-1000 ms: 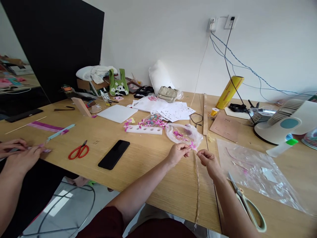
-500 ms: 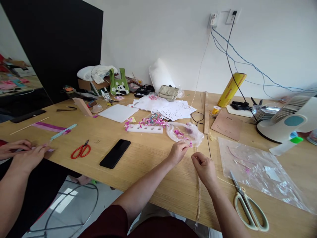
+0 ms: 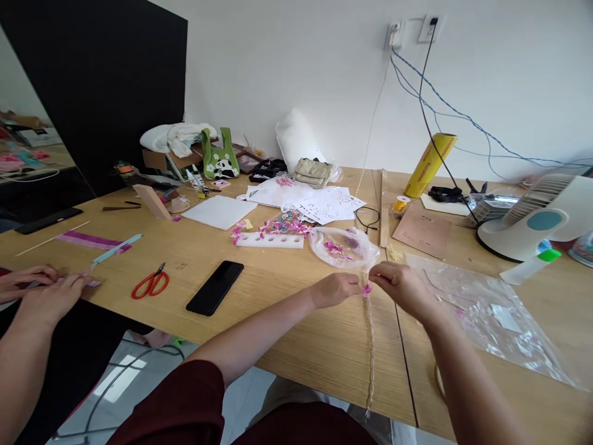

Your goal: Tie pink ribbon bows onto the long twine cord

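Left hand [image 3: 334,289] and right hand [image 3: 401,286]: both pinch a small pink flower [image 3: 366,289] onto twine [image 3: 370,346] lying over the table [image 3: 296,321]; plastic bag [image 3: 343,247] just behind.

A braided jute twine [image 3: 370,346] runs in a nearly straight line across the wooden tabletop, from the person's fingertips toward the near edge, where its frayed end hangs just over the rim. It is pale tan and thin. At its far end sits a small pink flower [image 3: 366,290], bright magenta, pinched against the twine between the left hand [image 3: 334,289] and the right hand [image 3: 402,285], whose fingertips meet around it just above the table.
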`<state>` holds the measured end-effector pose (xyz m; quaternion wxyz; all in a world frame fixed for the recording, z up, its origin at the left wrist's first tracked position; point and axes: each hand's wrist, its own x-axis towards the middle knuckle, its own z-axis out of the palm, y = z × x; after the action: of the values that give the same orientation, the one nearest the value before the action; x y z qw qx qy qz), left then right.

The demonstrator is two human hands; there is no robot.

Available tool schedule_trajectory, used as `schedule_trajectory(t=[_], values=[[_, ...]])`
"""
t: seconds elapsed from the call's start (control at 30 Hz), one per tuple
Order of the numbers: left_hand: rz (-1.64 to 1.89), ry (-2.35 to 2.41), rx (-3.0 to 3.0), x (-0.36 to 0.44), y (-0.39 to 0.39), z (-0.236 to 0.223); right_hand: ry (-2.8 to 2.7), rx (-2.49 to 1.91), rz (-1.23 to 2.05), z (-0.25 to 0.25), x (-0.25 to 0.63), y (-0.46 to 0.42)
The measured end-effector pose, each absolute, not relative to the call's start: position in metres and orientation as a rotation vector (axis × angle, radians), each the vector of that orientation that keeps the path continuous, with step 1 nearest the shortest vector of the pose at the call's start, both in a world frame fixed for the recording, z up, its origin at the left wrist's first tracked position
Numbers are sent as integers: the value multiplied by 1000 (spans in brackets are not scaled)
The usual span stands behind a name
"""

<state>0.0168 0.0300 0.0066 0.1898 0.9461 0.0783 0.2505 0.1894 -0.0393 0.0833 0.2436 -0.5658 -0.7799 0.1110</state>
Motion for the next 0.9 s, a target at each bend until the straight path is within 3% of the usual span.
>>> schedule_trajectory(t=[0.17,0.33,0.6,0.73,0.9], values=[[994,239,1924,16,10,18,-1746,-1356,797,51,210,-19],[1139,535,1431,14,19,15,-1568,-1413,788,9,193,-35],[1208,812,2062,10,45,8,-1917,-1655,248,34,154,-67],[998,683,2374,13,41,1,-2187,-1678,39,70,153,-63],[704,220,2448,12,23,7,-2211,-1528,214,78,185,-34]])
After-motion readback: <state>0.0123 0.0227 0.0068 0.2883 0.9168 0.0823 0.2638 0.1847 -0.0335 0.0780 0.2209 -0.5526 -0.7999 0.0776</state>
